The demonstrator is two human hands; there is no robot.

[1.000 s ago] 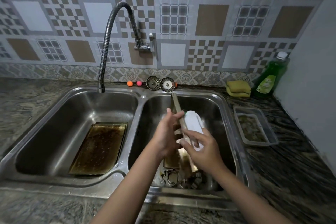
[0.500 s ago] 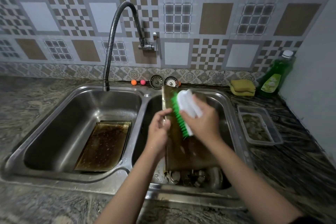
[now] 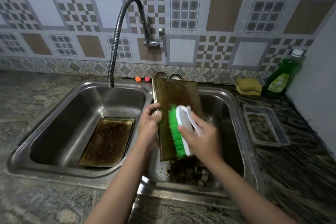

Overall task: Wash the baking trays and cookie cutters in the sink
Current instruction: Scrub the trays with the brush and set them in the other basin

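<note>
Head view: the baking tray [image 3: 177,96] now stands upright in the right basin of the sink [image 3: 234,103], broad dirty face toward the camera; a second ago it was edge-on, so it has been turned to expose the face for scrubbing. The left hand [image 3: 150,125] grips the tray's left edge, fingers curled round it. The right hand [image 3: 201,136] is clamped on the white scrub brush [image 3: 182,129], whose green bristles press on the tray face lower than half a second ago, so a downward stroke is probably under way. Judgement: washing is at an early stage. Counts: two trays, the second tray [image 3: 107,142] lying flat and still brown in the left basin; cookie cutters [image 3: 192,174] heaped below the held tray, number not countable; one faucet [image 3: 118,42]; one green soap bottle [image 3: 282,74] on the desk [image 3: 291,169]; two stacked sponges [image 3: 249,86]; one clear container [image 3: 265,125]; two strainers [image 3: 175,76].
</note>
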